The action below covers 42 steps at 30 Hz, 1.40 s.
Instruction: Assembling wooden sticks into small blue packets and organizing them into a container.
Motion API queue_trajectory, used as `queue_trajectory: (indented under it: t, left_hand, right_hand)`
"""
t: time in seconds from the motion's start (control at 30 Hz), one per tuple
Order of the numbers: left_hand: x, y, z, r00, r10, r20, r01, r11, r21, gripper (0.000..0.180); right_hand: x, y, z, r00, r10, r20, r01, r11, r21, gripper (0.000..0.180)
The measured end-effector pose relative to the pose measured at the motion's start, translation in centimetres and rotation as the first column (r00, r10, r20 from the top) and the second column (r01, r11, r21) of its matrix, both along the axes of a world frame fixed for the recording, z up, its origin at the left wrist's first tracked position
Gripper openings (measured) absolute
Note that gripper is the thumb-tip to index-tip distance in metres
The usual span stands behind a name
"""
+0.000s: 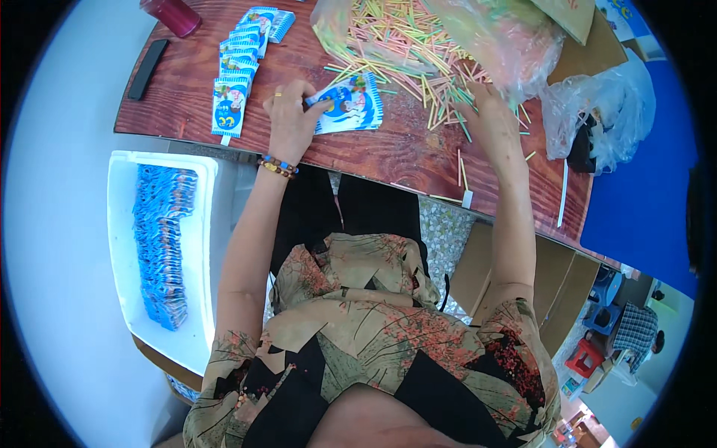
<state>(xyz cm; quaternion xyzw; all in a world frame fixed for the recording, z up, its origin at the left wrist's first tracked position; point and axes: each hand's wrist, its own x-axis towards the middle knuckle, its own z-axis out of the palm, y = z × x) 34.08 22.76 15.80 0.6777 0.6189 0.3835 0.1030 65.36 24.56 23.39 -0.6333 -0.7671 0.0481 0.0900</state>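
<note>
My left hand (293, 116), with a ring and beaded bracelets, grips the left end of a blue-and-white packet (351, 104), its thumb on the printed face. The packet lies on the red wood-grain table near its front edge. To the right, my right hand (493, 123) is down at the edge of a heap of thin pastel sticks (396, 37). Its fingers close on a few sticks, partly hidden among them. Left of my left hand, a row of similar packets (231, 104) overlaps on the table.
A white foam box (123, 246) at the left holds rows of blue packets. Clear plastic bags (597, 112) and an open carton (590, 56) stand at the right. A black bar (148, 69) and a red container (175, 15) lie far left. Behind, a person (635, 332) sits near stools.
</note>
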Motion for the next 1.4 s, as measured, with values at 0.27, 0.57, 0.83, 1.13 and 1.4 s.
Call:
queue_trajectory:
  t: [0.27,0.57,0.83,1.13,1.4]
  left_hand:
    - [-0.5,0.2,1.2,0.944,-0.016,-0.329,0.122,0.945,0.304,0.017]
    - [1.0,-0.5,4.1,0.456,-0.034,0.889,0.174,0.983,-0.052,0.010]
    - [2.9,-2.4,3.9,0.246,0.025,0.969,0.130,0.990,-0.059,0.011]
    - [4.0,-4.0,2.9,0.233,0.037,0.972,0.013,0.999,-0.042,0.013]
    - [4.2,-4.7,3.2,0.059,0.097,0.994,-0.031,0.995,-0.095,0.017]
  right_hand:
    - [-10.4,3.7,-2.5,0.663,0.445,-0.602,-0.351,0.895,0.275,0.026]
    - [-11.6,4.6,-1.5,0.334,0.066,-0.940,-0.469,0.877,-0.106,0.007]
    - [-12.0,1.1,-2.2,0.177,-0.114,-0.978,-0.464,0.866,-0.185,0.013]
    - [-12.0,-0.5,-3.7,0.127,-0.160,-0.979,-0.433,0.879,-0.200,0.017]
    - [-11.3,-0.7,-3.7,0.136,-0.217,-0.967,-0.320,0.914,-0.250,0.014]
